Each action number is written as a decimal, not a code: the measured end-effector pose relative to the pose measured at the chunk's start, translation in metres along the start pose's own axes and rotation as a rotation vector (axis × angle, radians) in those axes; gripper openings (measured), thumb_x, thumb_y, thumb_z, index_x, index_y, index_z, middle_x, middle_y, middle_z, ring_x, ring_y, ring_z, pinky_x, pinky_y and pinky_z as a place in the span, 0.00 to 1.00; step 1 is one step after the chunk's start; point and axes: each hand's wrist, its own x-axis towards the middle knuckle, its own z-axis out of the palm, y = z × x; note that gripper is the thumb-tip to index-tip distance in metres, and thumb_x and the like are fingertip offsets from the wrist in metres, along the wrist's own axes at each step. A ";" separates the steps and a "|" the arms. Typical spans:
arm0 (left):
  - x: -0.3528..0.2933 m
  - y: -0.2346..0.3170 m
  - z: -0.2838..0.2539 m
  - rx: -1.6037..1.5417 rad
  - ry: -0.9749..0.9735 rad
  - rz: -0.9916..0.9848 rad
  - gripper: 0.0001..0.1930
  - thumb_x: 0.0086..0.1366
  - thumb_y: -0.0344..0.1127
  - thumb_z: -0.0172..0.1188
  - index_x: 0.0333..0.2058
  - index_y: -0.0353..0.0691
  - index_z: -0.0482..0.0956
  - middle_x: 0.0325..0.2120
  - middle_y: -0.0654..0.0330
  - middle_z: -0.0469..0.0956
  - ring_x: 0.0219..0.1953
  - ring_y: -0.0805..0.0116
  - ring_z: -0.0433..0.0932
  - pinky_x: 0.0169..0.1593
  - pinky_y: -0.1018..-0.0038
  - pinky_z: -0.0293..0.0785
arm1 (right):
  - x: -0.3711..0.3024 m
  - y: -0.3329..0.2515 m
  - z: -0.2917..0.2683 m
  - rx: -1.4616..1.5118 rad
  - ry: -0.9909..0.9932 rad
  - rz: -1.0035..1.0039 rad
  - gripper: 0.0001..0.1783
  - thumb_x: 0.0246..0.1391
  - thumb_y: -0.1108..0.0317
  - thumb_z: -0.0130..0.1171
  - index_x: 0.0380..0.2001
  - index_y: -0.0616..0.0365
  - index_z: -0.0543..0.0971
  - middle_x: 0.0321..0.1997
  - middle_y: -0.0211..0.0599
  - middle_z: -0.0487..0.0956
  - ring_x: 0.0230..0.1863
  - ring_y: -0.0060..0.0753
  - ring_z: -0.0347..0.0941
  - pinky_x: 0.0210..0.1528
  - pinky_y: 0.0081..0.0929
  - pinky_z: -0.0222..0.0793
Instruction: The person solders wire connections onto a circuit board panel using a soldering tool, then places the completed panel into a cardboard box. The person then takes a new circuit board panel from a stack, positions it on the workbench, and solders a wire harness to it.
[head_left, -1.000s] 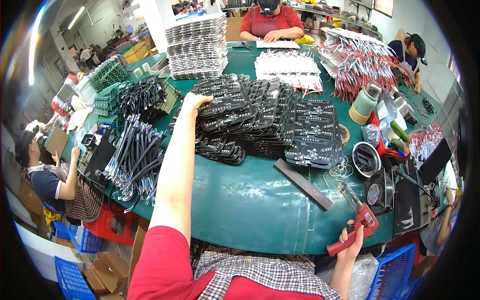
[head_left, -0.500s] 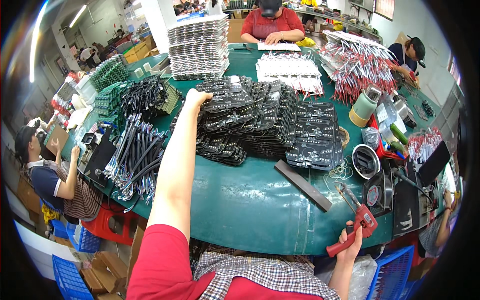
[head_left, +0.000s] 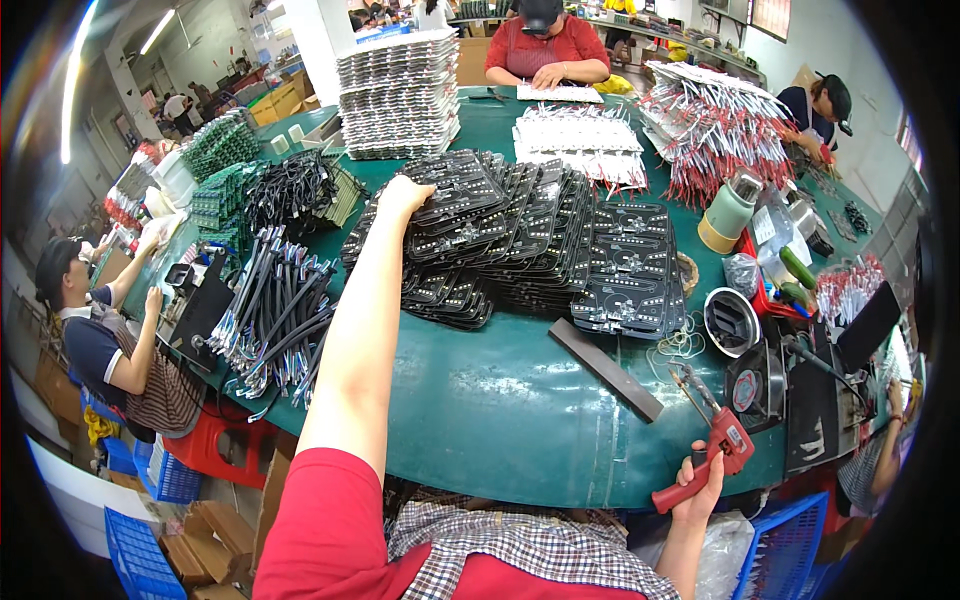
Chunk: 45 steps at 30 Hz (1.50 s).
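Observation:
My left hand (head_left: 404, 197) reaches across to the heap of black circuit boards (head_left: 530, 225). It is closed on the left edge of an upper circuit board (head_left: 462, 185), a digit lying over the top and the other fingers partly hidden. At the front right, my right hand (head_left: 700, 484) is wrapped round the grip of a red soldering gun (head_left: 731, 448), whose tip points up and to the left. Another pile of black boards (head_left: 630, 270) lies to the right of the heap. A dark flat bar (head_left: 605, 370) rests on the green table (head_left: 480, 400) in front.
Black cables with stripped ends (head_left: 275, 310) lie left of my arm. On the right stand a metal cup (head_left: 732, 322), a green flask (head_left: 730, 212) and a small fan (head_left: 755, 385). Tall white stacks (head_left: 397, 95) stand behind. Co-workers sit around the table.
My left hand has shifted slightly right and down along the boards' edge. The right hand stays put with the soldering gun. A co-worker at the left has raised an arm forward.

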 end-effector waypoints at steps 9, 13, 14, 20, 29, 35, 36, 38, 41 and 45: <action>-0.003 0.006 -0.009 0.027 -0.051 -0.020 0.31 0.36 0.50 0.67 0.36 0.31 0.76 0.36 0.48 0.76 0.40 0.59 0.76 0.44 0.72 0.69 | -0.002 -0.001 -0.002 0.023 -0.017 -0.002 0.22 0.56 0.58 0.45 0.48 0.61 0.58 0.38 0.39 0.69 0.18 0.18 0.62 0.15 0.12 0.59; 0.001 0.007 -0.015 -0.015 -0.067 -0.049 0.30 0.36 0.48 0.69 0.36 0.33 0.76 0.37 0.50 0.76 0.40 0.60 0.75 0.45 0.72 0.69 | -0.002 0.000 0.003 0.020 -0.002 -0.008 0.22 0.56 0.58 0.45 0.49 0.61 0.58 0.38 0.39 0.69 0.18 0.18 0.62 0.15 0.12 0.59; 0.002 0.009 -0.015 -0.018 -0.070 -0.050 0.30 0.36 0.48 0.69 0.36 0.33 0.76 0.37 0.50 0.76 0.40 0.60 0.75 0.45 0.72 0.69 | -0.002 -0.001 0.002 0.017 -0.002 -0.008 0.22 0.56 0.58 0.45 0.49 0.61 0.58 0.38 0.39 0.69 0.18 0.18 0.62 0.15 0.12 0.59; 0.009 0.003 -0.009 0.028 -0.093 -0.038 0.30 0.34 0.49 0.70 0.35 0.33 0.77 0.35 0.51 0.77 0.38 0.62 0.76 0.43 0.73 0.70 | -0.002 0.000 0.001 0.008 -0.015 -0.019 0.22 0.56 0.58 0.45 0.49 0.61 0.58 0.38 0.39 0.69 0.18 0.18 0.62 0.15 0.12 0.59; 0.021 -0.017 0.009 -0.332 -0.168 -0.123 0.15 0.47 0.34 0.65 0.33 0.33 0.75 0.23 0.56 0.77 0.19 0.66 0.74 0.21 0.65 0.70 | -0.002 -0.001 0.003 0.013 -0.014 -0.004 0.23 0.56 0.59 0.45 0.50 0.61 0.58 0.38 0.39 0.70 0.18 0.18 0.62 0.15 0.12 0.58; 0.024 -0.018 -0.002 -0.180 -0.117 -0.062 0.17 0.45 0.34 0.66 0.32 0.29 0.75 0.23 0.54 0.76 0.19 0.64 0.74 0.22 0.65 0.70 | -0.003 0.001 0.006 0.019 -0.009 0.005 0.23 0.56 0.58 0.45 0.50 0.60 0.57 0.38 0.39 0.70 0.18 0.18 0.62 0.16 0.12 0.58; 0.021 -0.013 -0.001 -0.182 -0.124 -0.060 0.17 0.45 0.34 0.66 0.32 0.29 0.75 0.23 0.54 0.76 0.19 0.64 0.74 0.22 0.65 0.70 | -0.002 0.000 0.005 0.014 -0.005 0.002 0.23 0.56 0.58 0.45 0.49 0.60 0.58 0.38 0.39 0.70 0.18 0.18 0.62 0.16 0.12 0.58; 0.014 -0.002 0.000 -0.130 -0.145 -0.040 0.19 0.44 0.36 0.67 0.31 0.27 0.75 0.23 0.53 0.76 0.19 0.64 0.74 0.22 0.65 0.70 | -0.002 0.000 0.004 0.007 0.003 -0.002 0.23 0.56 0.58 0.45 0.49 0.60 0.58 0.38 0.39 0.70 0.18 0.18 0.62 0.16 0.12 0.58; -0.016 0.029 -0.008 -0.028 -0.155 -0.035 0.17 0.44 0.34 0.67 0.30 0.27 0.75 0.21 0.52 0.76 0.19 0.64 0.74 0.21 0.65 0.69 | -0.003 -0.002 0.000 0.006 0.024 -0.016 0.22 0.56 0.58 0.45 0.49 0.61 0.58 0.38 0.39 0.70 0.18 0.18 0.62 0.16 0.12 0.58; 0.006 0.001 -0.002 -0.212 -0.178 -0.101 0.15 0.43 0.30 0.67 0.28 0.25 0.75 0.21 0.51 0.76 0.18 0.63 0.74 0.21 0.65 0.70 | -0.003 -0.001 0.002 0.018 0.001 -0.004 0.22 0.56 0.58 0.45 0.48 0.61 0.58 0.38 0.39 0.70 0.18 0.18 0.62 0.16 0.12 0.58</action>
